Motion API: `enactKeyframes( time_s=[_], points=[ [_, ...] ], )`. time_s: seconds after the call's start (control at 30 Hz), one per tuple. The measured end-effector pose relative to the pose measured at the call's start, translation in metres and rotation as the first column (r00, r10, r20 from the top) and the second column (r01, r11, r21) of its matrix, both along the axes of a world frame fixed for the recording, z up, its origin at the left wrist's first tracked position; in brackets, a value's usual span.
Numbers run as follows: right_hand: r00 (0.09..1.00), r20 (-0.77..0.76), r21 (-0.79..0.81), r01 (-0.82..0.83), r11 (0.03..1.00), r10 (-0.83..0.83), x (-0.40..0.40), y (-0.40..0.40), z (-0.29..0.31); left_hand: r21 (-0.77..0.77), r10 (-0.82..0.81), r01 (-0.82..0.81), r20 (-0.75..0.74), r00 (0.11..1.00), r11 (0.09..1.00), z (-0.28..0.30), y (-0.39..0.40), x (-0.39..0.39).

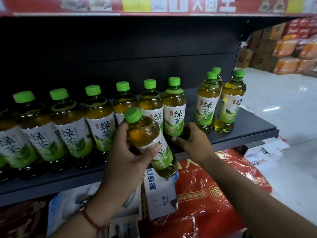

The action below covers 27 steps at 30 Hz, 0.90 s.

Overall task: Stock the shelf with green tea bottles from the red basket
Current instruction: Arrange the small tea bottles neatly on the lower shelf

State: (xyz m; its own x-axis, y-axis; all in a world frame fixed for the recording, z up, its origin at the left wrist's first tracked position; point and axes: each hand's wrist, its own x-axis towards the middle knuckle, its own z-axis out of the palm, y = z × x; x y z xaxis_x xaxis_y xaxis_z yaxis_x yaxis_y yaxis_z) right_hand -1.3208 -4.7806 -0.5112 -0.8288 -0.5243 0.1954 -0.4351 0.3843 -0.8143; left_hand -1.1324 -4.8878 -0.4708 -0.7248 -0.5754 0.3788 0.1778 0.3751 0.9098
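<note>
Shelf (240, 133) is mostly stocked already, a long row of green tea bottles (101, 121) with one gap toward the right. Left hand (123, 162) has its fingers wrapped round a tilted bottle (149, 140) just in front; right hand (192, 141) grips the base of a standing bottle (174, 109). Can't see the red basket, so no clue how many are left.

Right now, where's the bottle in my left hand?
The tilted green tea bottle sits centre frame in the left hand, in front of the shelf row.

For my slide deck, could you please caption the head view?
Left hand holds a tilted green-capped tea bottle; right hand touches a bottle standing on the dark metal shelf.
</note>
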Motion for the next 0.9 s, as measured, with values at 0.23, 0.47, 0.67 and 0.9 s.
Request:
enactKeyframes(
  time_s=[0.23, 0.47, 0.67, 0.9],
  points=[
    [0.985, 0.127, -0.177, -0.095, 0.98, 0.118, 0.021, 0.026, 0.011, -0.047, -0.006, 0.005, -0.007, 1.0, 0.999, 0.012, 0.011, -0.01],
    [0.972, 0.098, -0.084, -0.204, 0.975, 0.211, 0.036, 0.065, 0.017, -0.222, -0.088, 0.099, 0.055, 0.995, 0.97, 0.041, 0.045, -0.055],
    [0.974, 0.18, -0.282, -0.084, 0.956, 0.139, -0.007, 0.054, 0.014, -0.858, 0.291, -0.104, 0.055, 0.955, 0.502, 0.078, 0.025, -0.084],
    [0.95, 0.277, -0.285, -0.06, 0.957, 0.142, -0.045, 0.036, 0.006, -0.914, 0.436, 0.107, 0.287, 0.853, 0.392, 0.094, -0.019, -0.125]
  ],
)
